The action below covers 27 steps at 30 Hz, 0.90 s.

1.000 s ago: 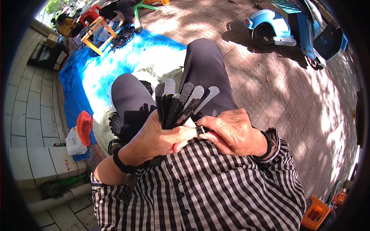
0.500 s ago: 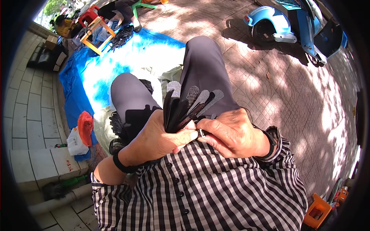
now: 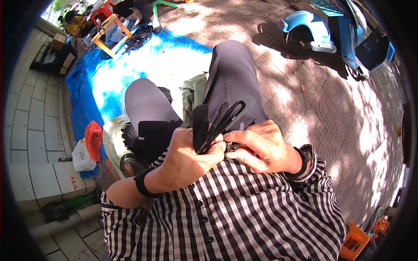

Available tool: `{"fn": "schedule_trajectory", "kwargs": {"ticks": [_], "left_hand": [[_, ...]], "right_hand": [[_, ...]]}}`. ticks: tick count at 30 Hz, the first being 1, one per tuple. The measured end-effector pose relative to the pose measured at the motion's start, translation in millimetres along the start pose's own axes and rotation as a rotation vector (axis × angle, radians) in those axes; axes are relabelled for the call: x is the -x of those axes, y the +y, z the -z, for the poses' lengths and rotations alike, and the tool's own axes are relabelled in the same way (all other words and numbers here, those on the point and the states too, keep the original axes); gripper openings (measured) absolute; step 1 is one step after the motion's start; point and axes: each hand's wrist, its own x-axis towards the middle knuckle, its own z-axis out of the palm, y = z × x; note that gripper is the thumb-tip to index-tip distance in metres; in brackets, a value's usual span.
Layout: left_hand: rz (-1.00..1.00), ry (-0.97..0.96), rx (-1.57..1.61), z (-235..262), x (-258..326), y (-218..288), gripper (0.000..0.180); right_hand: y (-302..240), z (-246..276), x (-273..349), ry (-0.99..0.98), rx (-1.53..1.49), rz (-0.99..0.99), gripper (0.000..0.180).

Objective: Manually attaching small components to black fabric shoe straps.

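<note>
Above my lap, my left hand (image 3: 191, 152) is closed round several black fabric straps (image 3: 201, 128) with rounded ends that stick up out of the fist. One strap curves over in a loop, and a grey, rougher face shows near its tip. My right hand (image 3: 261, 147) meets the left one, its thumb and fingers pinching a small dark buckle-like piece (image 3: 230, 147) with a shiny edge. That piece lies at the lower end of the straps, and the fingers partly hide how the two join.
A blue tarp (image 3: 82, 91) lies ahead, with a wooden stool (image 3: 102, 45) and a heap of black straps (image 3: 138, 39) on it, near other people. Red and white plastic bags (image 3: 93, 140) rest at left. A blue scooter (image 3: 311, 28) stands far right; an orange plastic stool (image 3: 355, 241) is near right.
The fanned strap ends have drawn closer together and turned, showing less grey, with one now looped over. Both hands stay together in nearly the same place.
</note>
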Motion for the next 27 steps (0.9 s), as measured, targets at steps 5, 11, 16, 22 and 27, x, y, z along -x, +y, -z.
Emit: {"fn": "schedule_trajectory", "kwargs": {"ticks": [5,11,16,22,27], "left_hand": [[0.039,-0.022,0.047,1.4,3.0,-1.0,0.005],[0.103,-0.071,0.01,3.8,-0.2,5.3,0.004],[0.187,-0.03,0.075,-2.5,0.5,-4.5,0.006],[0.138,-0.142,0.168,1.7,-1.6,-2.8,0.012],[0.319,-0.269,0.312,13.4,-7.5,16.4,0.012]], "right_hand": [[9.2,-2.1,2.1,0.0,-0.394,-0.195,0.015],[11.1,-4.7,0.7,-0.015,-0.482,-0.261,0.008],[12.4,-3.4,0.8,-0.063,-0.315,-0.246,0.007],[11.9,-9.1,4.6,0.048,-0.15,-0.136,0.009],[7.4,2.6,3.4,-0.087,-0.719,-0.592,0.013]]}}
